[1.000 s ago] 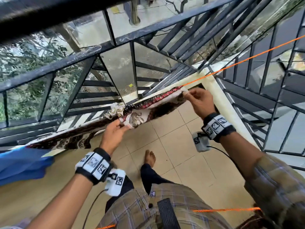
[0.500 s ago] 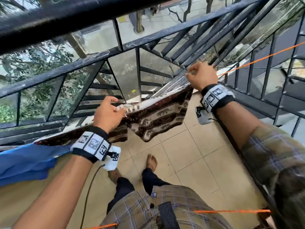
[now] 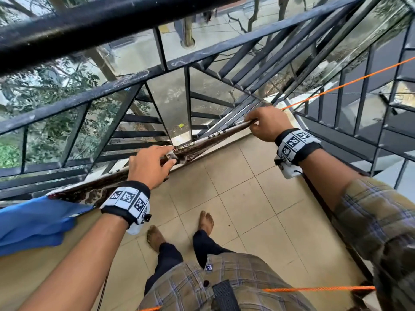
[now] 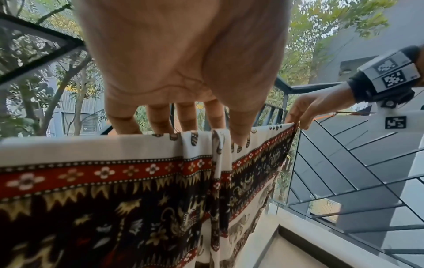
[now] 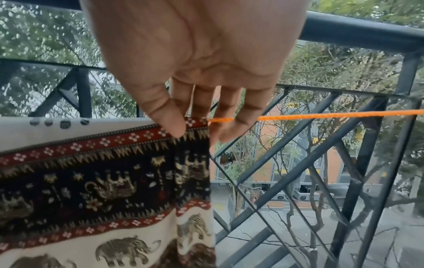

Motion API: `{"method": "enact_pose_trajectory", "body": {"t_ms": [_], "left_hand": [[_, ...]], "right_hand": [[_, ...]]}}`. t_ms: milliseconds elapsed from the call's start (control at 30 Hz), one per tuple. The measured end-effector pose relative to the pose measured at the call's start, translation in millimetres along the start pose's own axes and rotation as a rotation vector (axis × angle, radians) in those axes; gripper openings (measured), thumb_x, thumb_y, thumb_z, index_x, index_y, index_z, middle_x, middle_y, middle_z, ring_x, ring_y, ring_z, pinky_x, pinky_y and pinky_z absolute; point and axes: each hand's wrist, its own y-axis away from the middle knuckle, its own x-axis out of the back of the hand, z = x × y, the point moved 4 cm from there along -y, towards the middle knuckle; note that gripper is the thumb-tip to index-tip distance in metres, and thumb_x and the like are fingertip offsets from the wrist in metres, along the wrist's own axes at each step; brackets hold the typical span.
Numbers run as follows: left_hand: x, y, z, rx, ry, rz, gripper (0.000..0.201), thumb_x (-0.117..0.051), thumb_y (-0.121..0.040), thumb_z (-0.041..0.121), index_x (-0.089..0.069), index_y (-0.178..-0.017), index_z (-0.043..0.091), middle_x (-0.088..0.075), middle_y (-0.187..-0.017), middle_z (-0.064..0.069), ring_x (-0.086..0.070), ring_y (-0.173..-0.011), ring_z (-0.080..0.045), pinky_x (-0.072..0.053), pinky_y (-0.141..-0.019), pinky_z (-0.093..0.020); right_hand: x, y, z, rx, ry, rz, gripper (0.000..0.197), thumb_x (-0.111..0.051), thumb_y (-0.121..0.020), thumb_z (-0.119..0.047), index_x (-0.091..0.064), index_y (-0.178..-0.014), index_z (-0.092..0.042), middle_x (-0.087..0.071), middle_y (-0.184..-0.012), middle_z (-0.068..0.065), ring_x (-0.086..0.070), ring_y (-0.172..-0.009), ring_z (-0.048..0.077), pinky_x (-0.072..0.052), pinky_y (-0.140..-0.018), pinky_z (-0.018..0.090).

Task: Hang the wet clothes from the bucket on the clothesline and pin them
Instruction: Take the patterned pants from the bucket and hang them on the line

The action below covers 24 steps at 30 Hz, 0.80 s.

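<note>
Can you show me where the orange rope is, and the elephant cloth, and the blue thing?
orange rope (image 5: 344,116): right wrist view, on the bare stretch right of the fingers.
elephant cloth (image 5: 103,181): right wrist view, on its dark patterned band.
blue thing (image 3: 33,223): head view, on the middle of the blue fabric at the left edge.

Head downward; wrists close, fingerward

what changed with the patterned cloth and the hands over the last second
The patterned cloth, which sagged in a loose fold a second ago, is now pulled out flat along the orange clothesline. The right hand moved up and to the right with its end of the cloth; the left hand rose to the line. Both kept their grip on the top edge. The blue garment stayed put.
</note>
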Motion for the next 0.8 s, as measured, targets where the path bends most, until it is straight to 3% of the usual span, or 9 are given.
{"method": "enact_pose_trajectory", "body": {"t_ms": [167,300,433,533,633,800], "left_hand": [[1,5,-1,0.087,0.051,0.071,0.018,-0.060,-0.092,0.033,-0.071,-0.104,0.028,-0.073,-0.095,-0.008,-0.064,-0.096,-0.035,-0.048,-0.075,-0.038],[8,10,-6,0.093,0.008,0.107,0.021,-0.060,-0.093,0.020,-0.072,-0.110,0.024,-0.072,-0.104,-0.007,-0.063,-0.101,-0.034,-0.050,-0.081,-0.042],[3,13,-5,0.100,0.018,0.067,0.027,-0.057,-0.094,0.015,-0.071,-0.116,0.024,-0.071,-0.109,-0.010,-0.062,-0.104,-0.035,-0.050,-0.086,-0.042],[1,12,-11,0.119,0.072,0.042,0.030,-0.057,-0.094,0.017,-0.069,-0.121,0.023,-0.071,-0.111,-0.012,-0.062,-0.106,-0.035,-0.049,-0.090,-0.041],[4,14,-16,0.032,0.094,0.030,0.036,-0.059,-0.091,0.024,-0.064,-0.126,0.022,-0.068,-0.119,-0.008,-0.060,-0.112,-0.032,-0.049,-0.096,-0.045],[21,30,-36,-0.047,0.133,0.047,0.035,-0.062,-0.088,0.030,-0.063,-0.123,0.027,-0.064,-0.122,-0.001,-0.056,-0.116,-0.030,-0.044,-0.101,-0.047]], "right_hand": [[7,4,23,-0.111,0.090,-0.048,0.031,-0.058,-0.082,-0.015,-0.073,-0.103,-0.031,-0.072,-0.099,0.007,-0.065,-0.096,0.034,-0.056,-0.078,0.040],[14,5,34,-0.159,0.077,-0.014,0.035,-0.058,-0.082,-0.008,-0.075,-0.104,-0.029,-0.071,-0.101,0.009,-0.064,-0.097,0.035,-0.051,-0.077,0.037],[12,4,25,-0.178,0.076,-0.060,0.024,-0.063,-0.079,-0.016,-0.075,-0.098,-0.025,-0.070,-0.090,0.008,-0.065,-0.086,0.034,-0.057,-0.075,0.041],[13,8,20,-0.191,0.045,-0.089,0.024,-0.065,-0.078,-0.020,-0.073,-0.099,-0.028,-0.071,-0.095,0.005,-0.065,-0.089,0.031,-0.057,-0.078,0.041],[21,14,14,-0.235,-0.041,-0.036,0.029,-0.062,-0.076,-0.015,-0.073,-0.099,-0.030,-0.071,-0.103,0.005,-0.064,-0.097,0.030,-0.055,-0.084,0.039],[40,21,-15,-0.270,-0.091,0.050,0.029,-0.056,-0.076,-0.014,-0.072,-0.096,-0.028,-0.072,-0.104,0.005,-0.066,-0.098,0.031,-0.056,-0.086,0.042]]}}
